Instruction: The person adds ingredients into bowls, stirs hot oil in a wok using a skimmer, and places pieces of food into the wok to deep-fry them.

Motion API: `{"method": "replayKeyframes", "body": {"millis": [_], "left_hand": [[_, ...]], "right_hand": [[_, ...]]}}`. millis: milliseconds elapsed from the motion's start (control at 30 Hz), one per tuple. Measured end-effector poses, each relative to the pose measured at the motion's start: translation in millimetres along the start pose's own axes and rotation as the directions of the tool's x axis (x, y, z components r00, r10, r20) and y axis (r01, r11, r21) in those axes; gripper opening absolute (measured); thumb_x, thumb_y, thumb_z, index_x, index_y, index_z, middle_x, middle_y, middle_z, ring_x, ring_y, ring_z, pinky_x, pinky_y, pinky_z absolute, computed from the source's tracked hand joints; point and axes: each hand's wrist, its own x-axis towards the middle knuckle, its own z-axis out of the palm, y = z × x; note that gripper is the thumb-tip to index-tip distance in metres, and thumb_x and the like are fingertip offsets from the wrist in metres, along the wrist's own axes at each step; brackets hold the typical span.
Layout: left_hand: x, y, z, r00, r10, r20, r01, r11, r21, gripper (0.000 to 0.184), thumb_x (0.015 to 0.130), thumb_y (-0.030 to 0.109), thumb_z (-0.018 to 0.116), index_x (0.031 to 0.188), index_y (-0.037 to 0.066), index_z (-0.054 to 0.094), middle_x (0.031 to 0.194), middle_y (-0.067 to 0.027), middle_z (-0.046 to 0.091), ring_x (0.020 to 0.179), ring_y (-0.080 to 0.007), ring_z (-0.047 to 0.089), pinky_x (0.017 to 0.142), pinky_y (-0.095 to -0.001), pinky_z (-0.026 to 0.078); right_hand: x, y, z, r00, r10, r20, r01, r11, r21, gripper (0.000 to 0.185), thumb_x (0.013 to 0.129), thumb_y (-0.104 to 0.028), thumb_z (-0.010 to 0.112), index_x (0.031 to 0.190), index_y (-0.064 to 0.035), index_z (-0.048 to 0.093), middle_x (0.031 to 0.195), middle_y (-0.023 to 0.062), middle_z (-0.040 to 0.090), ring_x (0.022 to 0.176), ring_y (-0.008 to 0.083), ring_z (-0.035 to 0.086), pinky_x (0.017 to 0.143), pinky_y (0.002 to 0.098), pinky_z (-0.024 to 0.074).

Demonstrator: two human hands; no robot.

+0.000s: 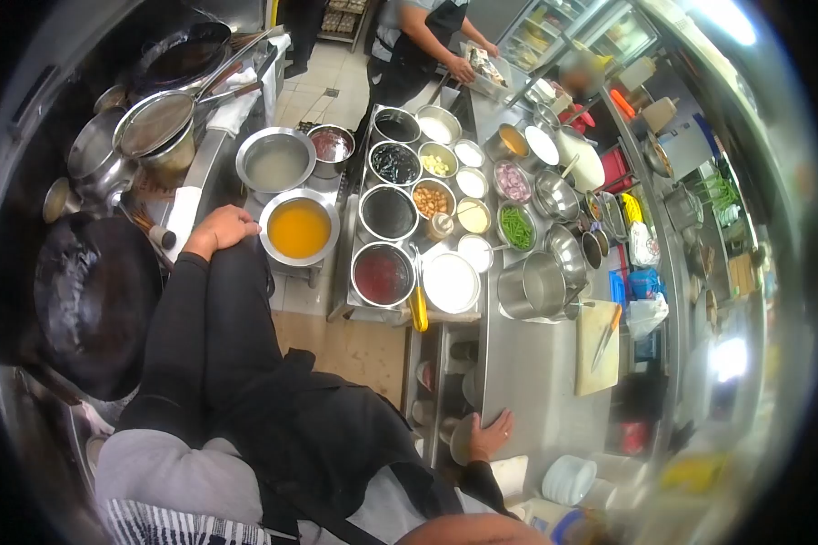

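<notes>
My left hand (pixel 223 229) reaches forward along the left side, palm down, its fingers lying loosely over a dark cloth-covered edge. It holds nothing that I can see. Just right of its fingertips stands a metal bowl of orange-yellow liquid (pixel 298 229), and behind that is a bowl of cloudy liquid (pixel 275 163). On the edge of the steel counter (pixel 527 363) rests my right hand (pixel 492 436), fingers apart, with a ring on one finger. Farther along that counter lies a knife (pixel 606 339) on a cutting board (pixel 598 368).
A dark wok (pixel 95 304) and a strainer (pixel 154 124) are at left. Several pots of sauces and ingredients, including a red sauce (pixel 384 275) and chopped green vegetables (pixel 516 227), crowd the middle. Another person (pixel 418 36) handles a tray (pixel 486 73) at the back.
</notes>
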Motion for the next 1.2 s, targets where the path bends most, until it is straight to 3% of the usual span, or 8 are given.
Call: {"method": "replayKeyframes", "body": {"millis": [300, 367, 500, 533, 733, 867, 967, 1200], "left_hand": [[8, -7, 6, 1.0, 0.019, -0.016, -0.019, 0.999, -0.026, 0.044, 0.08, 0.039, 0.069, 0.101, 0.001, 0.074, 0.101, -0.0212, 0.072, 0.098, -0.0356, 0.068, 0.09, -0.0388, 0.051], [10, -9, 6, 0.999, 0.028, -0.027, -0.029, 0.999, -0.036, 0.039, 0.082, 0.034, 0.073, 0.101, 0.001, 0.074, 0.092, -0.0131, 0.075, 0.085, -0.0239, 0.07, 0.082, -0.0338, 0.053], [14, -15, 9, 0.999, 0.029, -0.035, -0.03, 0.999, -0.035, 0.036, 0.082, 0.032, 0.073, 0.1, 0.0, 0.075, 0.086, -0.0114, 0.074, 0.081, -0.0212, 0.07, 0.079, -0.0331, 0.053], [13, -13, 6, 1.0, 0.003, 0.022, -0.002, 0.999, -0.036, 0.046, 0.08, 0.042, 0.07, 0.104, 0.003, 0.075, 0.105, -0.0198, 0.072, 0.103, -0.0353, 0.067, 0.093, -0.0391, 0.05], [20, -25, 12, 1.0, 0.008, 0.018, -0.008, 1.0, -0.026, 0.045, 0.081, 0.043, 0.071, 0.103, 0.005, 0.075, 0.102, -0.0177, 0.073, 0.101, -0.0332, 0.069, 0.092, -0.0389, 0.051], [20, -25, 15, 0.999, 0.005, 0.033, -0.002, 0.996, -0.087, 0.041, 0.082, 0.039, 0.071, 0.102, 0.003, 0.076, 0.091, -0.0124, 0.075, 0.086, -0.0233, 0.071, 0.083, -0.0341, 0.053], [0, 3, 3, 0.999, -0.006, 0.035, 0.009, 0.996, -0.091, 0.04, 0.083, 0.038, 0.071, 0.101, 0.002, 0.076, 0.09, -0.0116, 0.075, 0.084, -0.023, 0.071, 0.082, -0.0339, 0.052], [2, 0, 7, 0.999, -0.022, 0.038, 0.025, 0.997, -0.078, 0.039, 0.083, 0.037, 0.071, 0.098, 0.001, 0.076, 0.086, -0.0091, 0.074, 0.082, -0.0208, 0.069, 0.081, -0.033, 0.052]], "right_hand": [[-1, 5, 5, 1.0, 0.01, -0.024, -0.009, 0.999, 0.037, 0.097, 0.079, -0.059, 0.07, 0.15, -0.0018, 0.036, 0.153, 0.0219, 0.037, 0.14, 0.0382, 0.036, 0.116, 0.0532, 0.0252], [-1, 3, 1, 1.0, 0.018, -0.018, -0.018, 0.999, 0.042, 0.097, 0.078, -0.056, 0.072, 0.15, -0.002, 0.036, 0.153, 0.0221, 0.037, 0.14, 0.0387, 0.036, 0.115, 0.0534, 0.0259], [-1, 4, 3, 0.999, 0.029, -0.026, -0.028, 0.998, 0.055, 0.097, 0.077, -0.055, 0.073, 0.149, -0.002, 0.036, 0.152, 0.0226, 0.037, 0.14, 0.0396, 0.035, 0.115, 0.053, 0.0266], [0, 5, 3, 0.999, 0.03, -0.017, -0.029, 0.998, 0.06, 0.097, 0.077, -0.055, 0.074, 0.149, -0.0017, 0.036, 0.152, 0.023, 0.037, 0.14, 0.0399, 0.035, 0.116, 0.0528, 0.0268], [-5, -7, -24, 0.999, 0.039, 0.015, -0.041, 0.986, 0.162, 0.091, 0.079, -0.043, 0.075, 0.147, 0.0034, 0.036, 0.152, 0.0273, 0.035, 0.142, 0.0421, 0.032, 0.117, 0.0525, 0.0246], [-6, -5, -22, 0.995, 0.088, 0.049, -0.097, 0.974, 0.206, 0.09, 0.081, -0.042, 0.074, 0.148, 0.0027, 0.036, 0.153, 0.027, 0.034, 0.142, 0.0422, 0.031, 0.118, 0.0523, 0.024], [-12, -7, -25, 0.996, 0.088, 0.034, -0.093, 0.973, 0.213, 0.089, 0.081, -0.041, 0.074, 0.149, 0.0016, 0.035, 0.154, 0.0256, 0.034, 0.143, 0.0417, 0.031, 0.118, 0.0522, 0.024], [-7, -11, -41, 0.997, 0.073, 0.014, -0.074, 0.978, 0.194, 0.089, 0.081, -0.043, 0.074, 0.149, 0.0003, 0.036, 0.154, 0.0233, 0.035, 0.143, 0.0402, 0.031, 0.117, 0.052, 0.0259]]}}
